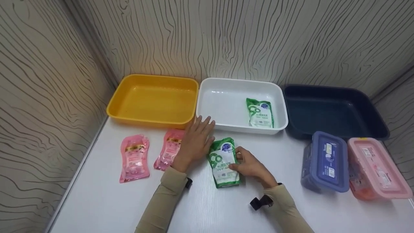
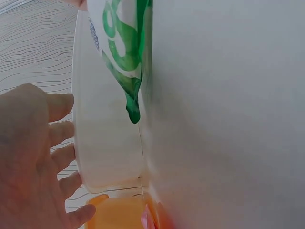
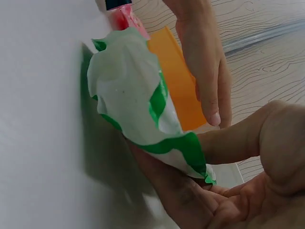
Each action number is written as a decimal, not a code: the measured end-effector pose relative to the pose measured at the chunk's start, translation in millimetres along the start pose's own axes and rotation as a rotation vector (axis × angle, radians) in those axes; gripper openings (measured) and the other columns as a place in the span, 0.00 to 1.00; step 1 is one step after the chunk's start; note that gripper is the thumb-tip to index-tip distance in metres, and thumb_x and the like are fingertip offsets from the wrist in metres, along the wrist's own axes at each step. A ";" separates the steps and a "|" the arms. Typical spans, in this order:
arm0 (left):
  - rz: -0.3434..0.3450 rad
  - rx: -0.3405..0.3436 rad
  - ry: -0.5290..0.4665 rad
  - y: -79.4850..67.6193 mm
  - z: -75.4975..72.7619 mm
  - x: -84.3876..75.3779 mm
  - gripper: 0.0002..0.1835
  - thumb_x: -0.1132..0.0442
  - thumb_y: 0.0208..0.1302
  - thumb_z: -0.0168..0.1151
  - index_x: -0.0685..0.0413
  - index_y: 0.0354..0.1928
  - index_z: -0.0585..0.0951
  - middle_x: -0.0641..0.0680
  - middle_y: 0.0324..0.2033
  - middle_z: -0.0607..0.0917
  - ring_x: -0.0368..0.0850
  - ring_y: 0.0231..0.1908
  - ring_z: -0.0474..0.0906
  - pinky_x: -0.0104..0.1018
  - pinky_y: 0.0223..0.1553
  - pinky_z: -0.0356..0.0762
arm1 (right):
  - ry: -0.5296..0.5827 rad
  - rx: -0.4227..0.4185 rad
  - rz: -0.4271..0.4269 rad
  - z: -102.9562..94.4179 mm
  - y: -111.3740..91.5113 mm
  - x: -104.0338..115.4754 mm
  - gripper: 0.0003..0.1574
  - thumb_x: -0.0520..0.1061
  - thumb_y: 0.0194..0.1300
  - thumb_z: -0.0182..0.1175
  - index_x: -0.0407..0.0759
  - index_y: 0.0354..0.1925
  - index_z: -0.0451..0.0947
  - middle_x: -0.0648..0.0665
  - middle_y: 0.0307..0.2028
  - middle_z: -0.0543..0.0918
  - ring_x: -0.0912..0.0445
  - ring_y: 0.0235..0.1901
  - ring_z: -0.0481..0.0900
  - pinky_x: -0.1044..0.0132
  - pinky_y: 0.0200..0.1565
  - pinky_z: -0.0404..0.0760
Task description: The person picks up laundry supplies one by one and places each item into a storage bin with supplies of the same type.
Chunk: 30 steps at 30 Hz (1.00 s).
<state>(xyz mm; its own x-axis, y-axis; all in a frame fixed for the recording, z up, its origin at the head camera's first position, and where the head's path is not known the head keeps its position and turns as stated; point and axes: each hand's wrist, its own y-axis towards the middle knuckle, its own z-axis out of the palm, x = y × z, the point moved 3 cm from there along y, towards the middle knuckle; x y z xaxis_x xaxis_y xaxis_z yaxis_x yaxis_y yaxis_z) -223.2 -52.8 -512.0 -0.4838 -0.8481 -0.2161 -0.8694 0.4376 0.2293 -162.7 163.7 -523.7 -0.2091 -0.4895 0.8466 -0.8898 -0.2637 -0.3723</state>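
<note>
My right hand point(image 1: 251, 165) grips a green and white detergent pouch point(image 1: 223, 173) by its right edge, thumb on the printed front. In the right wrist view, the thumb and fingers pinch the pouch point(image 3: 126, 90) from both sides, its bottom end facing the camera. With its fingers stretched out, my left hand point(image 1: 195, 140) hovers at the front left corner of the white tray point(image 1: 220, 111), just left of the pouch. A second detergent pouch point(image 1: 260, 114) of the same design lies inside that tray. The left forearm and hand partly cover a pink pouch point(image 1: 166, 153).
Another pink pouch point(image 1: 135, 158) lies at the left. A yellow tray point(image 1: 152, 106) stands left of the white one, a dark blue tray point(image 1: 326, 113) right of it. At the right are a blue-lidded box point(image 1: 328, 161) and a pink-lidded box point(image 1: 378, 168). Patterned walls enclose the table.
</note>
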 end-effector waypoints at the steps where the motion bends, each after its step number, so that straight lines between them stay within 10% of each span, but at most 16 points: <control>1: -0.002 0.005 0.003 0.1 0.0 -0.2 0.34 0.46 0.82 0.52 0.43 0.85 0.60 0.50 0.84 0.61 0.56 0.85 0.48 0.59 0.85 0.42 | 0.028 0.024 -0.009 -1.2 -0.3 0.0 0.24 0.37 0.69 0.68 0.36 0.58 0.69 0.35 0.54 0.88 0.50 0.46 0.88 0.57 0.50 0.83; 8: 0.000 -0.004 -0.013 2.7 -0.5 -0.9 0.34 0.47 0.82 0.52 0.45 0.84 0.63 0.50 0.84 0.62 0.59 0.84 0.51 0.59 0.85 0.42 | 0.147 0.119 -0.066 -8.2 -2.9 4.4 0.26 0.34 0.73 0.63 0.32 0.63 0.65 0.32 0.54 0.88 0.50 0.42 0.90 0.64 0.41 0.86; 30: -0.019 0.002 -0.020 -0.1 1.5 0.2 0.34 0.46 0.82 0.51 0.43 0.84 0.62 0.49 0.84 0.61 0.58 0.85 0.50 0.59 0.85 0.42 | 0.171 0.035 -0.034 -22.5 -8.0 7.9 0.27 0.34 0.73 0.63 0.34 0.65 0.65 0.33 0.54 0.86 0.52 0.40 0.89 0.64 0.38 0.86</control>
<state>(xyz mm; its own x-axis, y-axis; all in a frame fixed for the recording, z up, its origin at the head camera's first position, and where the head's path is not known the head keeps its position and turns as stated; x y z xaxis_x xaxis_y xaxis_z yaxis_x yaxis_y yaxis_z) -223.3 -52.6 -513.5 -0.4691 -0.8500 -0.2397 -0.8788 0.4221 0.2228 -166.3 180.6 -505.5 -0.2477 -0.3326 0.9100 -0.8836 -0.3077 -0.3530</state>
